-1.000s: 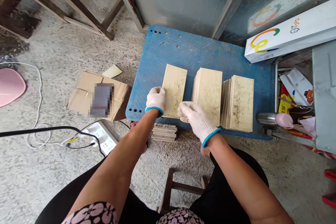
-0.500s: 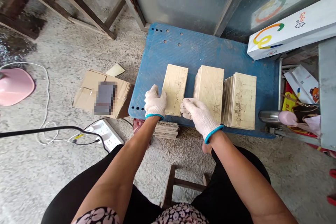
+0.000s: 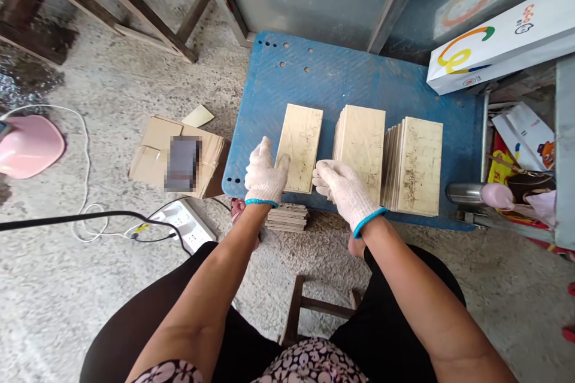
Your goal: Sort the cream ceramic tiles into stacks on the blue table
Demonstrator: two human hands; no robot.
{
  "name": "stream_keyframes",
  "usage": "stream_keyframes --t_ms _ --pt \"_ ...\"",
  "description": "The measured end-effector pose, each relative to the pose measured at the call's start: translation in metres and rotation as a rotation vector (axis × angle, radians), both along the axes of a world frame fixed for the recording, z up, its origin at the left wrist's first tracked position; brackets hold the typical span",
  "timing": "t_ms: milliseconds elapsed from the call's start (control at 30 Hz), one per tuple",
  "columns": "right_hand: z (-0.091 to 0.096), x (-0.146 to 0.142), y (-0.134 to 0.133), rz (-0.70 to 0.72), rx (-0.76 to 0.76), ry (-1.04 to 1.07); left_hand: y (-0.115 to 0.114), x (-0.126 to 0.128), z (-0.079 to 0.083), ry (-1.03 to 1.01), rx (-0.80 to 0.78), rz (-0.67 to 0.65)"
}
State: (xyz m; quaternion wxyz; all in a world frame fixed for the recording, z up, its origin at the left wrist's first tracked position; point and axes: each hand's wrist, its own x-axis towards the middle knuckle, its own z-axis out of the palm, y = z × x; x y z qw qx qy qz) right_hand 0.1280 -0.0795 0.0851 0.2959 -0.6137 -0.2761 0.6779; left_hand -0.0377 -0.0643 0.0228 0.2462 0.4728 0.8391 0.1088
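Both my hands wear white knit gloves with blue cuffs. My left hand (image 3: 266, 175) is beside the left edge of a thin cream board (image 3: 300, 146), its thumb and fingers apart and nothing visible between them. Between this board and a middle stack of boards (image 3: 363, 140), my right hand (image 3: 339, 185) is closed, fingers bent together, with nothing visible in them. It hides the lower left of the middle stack. A further stack of similar boards (image 3: 421, 161) stands to the right, its pieces slightly fanned. All rest on a blue plastic tabletop (image 3: 336, 81).
Several boards lie stacked (image 3: 287, 218) below the table's front edge. Left on the floor are a cardboard box (image 3: 150, 149), a power strip (image 3: 191, 224) with cords and a pink object (image 3: 33, 146). A white paper bag (image 3: 498, 42) and a metal flask (image 3: 462, 193) are at the right.
My left hand has opened wider, its fingers stretching upward and its thumb apart. My right hand keeps nearly the same pose by the board's right edge. The whole view has shifted slightly.
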Motion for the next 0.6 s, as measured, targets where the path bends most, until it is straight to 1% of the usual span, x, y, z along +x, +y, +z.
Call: stream_keyframes --t_ms 67,167,333,467,600 --pt "0.001 0.000 0.002 0.005 0.020 -0.017 0.000 0.004 -0.003 0.043 -0.021 -0.019" --pt "0.002 0.002 0.005 -0.014 0.024 -0.024 -0.008 0.018 -0.007 0.070 -0.037 -0.076" --pt "0.005 0.008 0.010 -0.060 0.075 -0.020 -0.026 0.044 -0.017 0.070 -0.087 -0.072" --pt "0.007 0.012 0.013 -0.082 0.077 -0.019 -0.031 0.050 -0.028 0.117 -0.135 -0.106" --pt "0.008 0.014 0.014 -0.069 0.086 -0.019 -0.031 0.052 -0.031 0.127 -0.118 -0.100"
